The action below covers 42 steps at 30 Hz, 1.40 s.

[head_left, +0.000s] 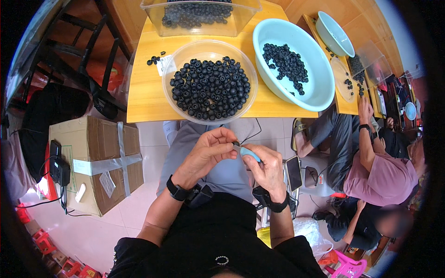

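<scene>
Above my lap, my left hand (207, 152) pinches a small black part (236, 142), mostly covered by the fingertips. My right hand (268, 170) grips a small knife with a light-blue handle (251, 154). Its short metal blade meets the black part between my hands. Just beyond them, at the table's near edge, a clear round bowl (168, 95) holds many round black parts (208, 88) with holes. To its right stands a light-blue basin (320, 88), with more black pieces (286, 67) spread over its bottom.
A clear plastic box (197, 28) of black parts stands at the back of the yellow table (143, 99). A few loose pieces (154, 60) lie by a paper slip. A taped cardboard box (92, 139) is at left. Another person (380, 173) sits working at right.
</scene>
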Available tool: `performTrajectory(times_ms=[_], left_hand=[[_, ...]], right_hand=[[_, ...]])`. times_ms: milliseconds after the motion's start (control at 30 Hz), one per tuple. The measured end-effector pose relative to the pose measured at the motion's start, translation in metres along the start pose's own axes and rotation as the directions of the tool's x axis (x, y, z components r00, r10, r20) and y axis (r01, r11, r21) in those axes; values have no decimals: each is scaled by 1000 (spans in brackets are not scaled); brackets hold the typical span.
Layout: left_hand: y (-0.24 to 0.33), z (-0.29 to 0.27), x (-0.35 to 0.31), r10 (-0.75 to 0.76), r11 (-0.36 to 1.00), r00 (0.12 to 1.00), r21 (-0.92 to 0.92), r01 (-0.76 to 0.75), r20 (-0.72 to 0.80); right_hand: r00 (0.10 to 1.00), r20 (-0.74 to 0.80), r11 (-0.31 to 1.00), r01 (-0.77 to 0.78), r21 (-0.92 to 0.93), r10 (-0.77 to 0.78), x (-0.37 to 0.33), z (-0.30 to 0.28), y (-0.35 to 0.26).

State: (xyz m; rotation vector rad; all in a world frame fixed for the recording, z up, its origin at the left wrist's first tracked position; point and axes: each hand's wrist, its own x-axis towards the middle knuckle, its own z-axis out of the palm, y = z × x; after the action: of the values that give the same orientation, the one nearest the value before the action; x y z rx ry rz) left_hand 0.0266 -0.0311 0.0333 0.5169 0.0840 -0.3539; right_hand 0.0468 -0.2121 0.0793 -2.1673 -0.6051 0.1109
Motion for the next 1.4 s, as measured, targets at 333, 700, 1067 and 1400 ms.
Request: performTrajectory(times_ms=[333,700,1067,1400], left_hand=[[-2,-7,2,-33,999,997,-26,35,73],[-1,0,-4,-77,995,992,-61,83,101],[-1,-2,-4,-46,997,996,-59,50,74],[1,-2,-6,-39,999,998,-29,40,57]], right_hand=[[994,-41,995,103,-7,-103,2,-2,7],[994,-71,996,-88,-7,88,0,-14,0],[998,56,999,41,-7,-40,0,-11,-20],[999,36,1000,13,-14,-13,-1,-6,-15]])
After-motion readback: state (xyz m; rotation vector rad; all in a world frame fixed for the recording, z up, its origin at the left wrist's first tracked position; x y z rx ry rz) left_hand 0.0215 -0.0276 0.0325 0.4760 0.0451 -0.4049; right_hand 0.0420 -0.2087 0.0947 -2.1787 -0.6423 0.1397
